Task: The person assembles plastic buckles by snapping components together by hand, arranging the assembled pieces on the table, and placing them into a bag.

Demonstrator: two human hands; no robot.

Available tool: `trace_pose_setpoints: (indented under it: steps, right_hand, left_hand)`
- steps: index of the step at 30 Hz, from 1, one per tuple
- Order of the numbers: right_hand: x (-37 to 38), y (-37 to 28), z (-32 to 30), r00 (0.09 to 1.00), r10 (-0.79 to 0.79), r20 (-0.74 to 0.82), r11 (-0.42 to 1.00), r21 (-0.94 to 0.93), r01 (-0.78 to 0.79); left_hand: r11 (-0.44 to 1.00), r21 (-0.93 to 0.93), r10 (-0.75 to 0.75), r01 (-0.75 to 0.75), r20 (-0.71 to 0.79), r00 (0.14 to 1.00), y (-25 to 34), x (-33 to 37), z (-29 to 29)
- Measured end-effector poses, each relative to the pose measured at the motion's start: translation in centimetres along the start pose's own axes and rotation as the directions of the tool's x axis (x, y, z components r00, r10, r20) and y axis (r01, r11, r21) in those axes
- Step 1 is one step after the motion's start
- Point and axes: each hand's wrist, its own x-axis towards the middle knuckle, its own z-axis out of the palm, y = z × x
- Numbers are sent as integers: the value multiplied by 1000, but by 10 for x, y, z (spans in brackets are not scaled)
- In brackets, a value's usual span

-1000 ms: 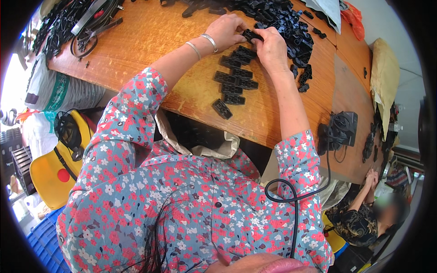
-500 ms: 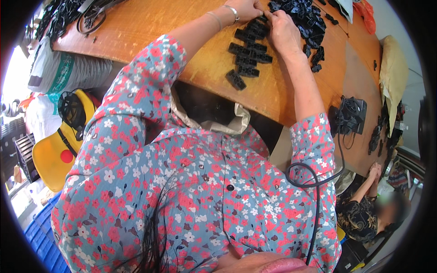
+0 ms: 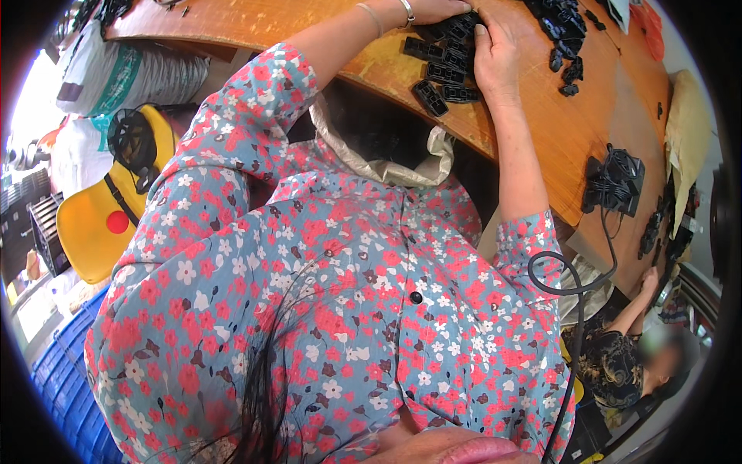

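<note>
Several small black plastic pieces (image 3: 445, 73) lie in a tight, uneven row on the wooden table (image 3: 352, 52), running toward its near edge. My left hand (image 3: 442, 10) reaches in at the top edge of the view, its fingers stretched to the right along the far end of the row; part of it is cut off. Along the right side of the row rests my right hand (image 3: 498, 62), fingers extended and thumb against the pieces. The fingertips of both hands come close together at the far end. Neither hand visibly grips a piece.
More black pieces (image 3: 560, 31) are heaped to the right. A black adapter with coiled cable (image 3: 614, 182) sits farther right. Under the near table edge hangs beige fabric (image 3: 386, 172). A yellow chair (image 3: 93, 232) and white sacks (image 3: 143, 81) stand left. Another person (image 3: 610, 363) sits at lower right.
The view has shifted, so the table sits higher in the picture. My right hand has come down alongside the row, and the pieces now lie closer together. The other person's arm has moved.
</note>
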Motion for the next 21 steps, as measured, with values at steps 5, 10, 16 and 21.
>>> trace_pose_setpoints:
  steps: [5,10,16,21]
  right_hand:
    - [-30,-55,-1,999,-16,31,998,-61,18]
    - [-50,-92,-8,990,-133,43,991,-10,134]
    - [-74,-133,-17,987,-130,93,987,105,120]
    - [-80,-160,-46,958,-229,174,960,203,192]
  left_hand:
    - [995,-91,-38,45,80,996,17,-57,-28]
    - [963,-210,-158,170,72,985,60,-120,-52]
    - [931,-258,-279,257,-51,959,95,-167,-61]
    - [800,-514,-434,309,-141,890,127,-169,-69]
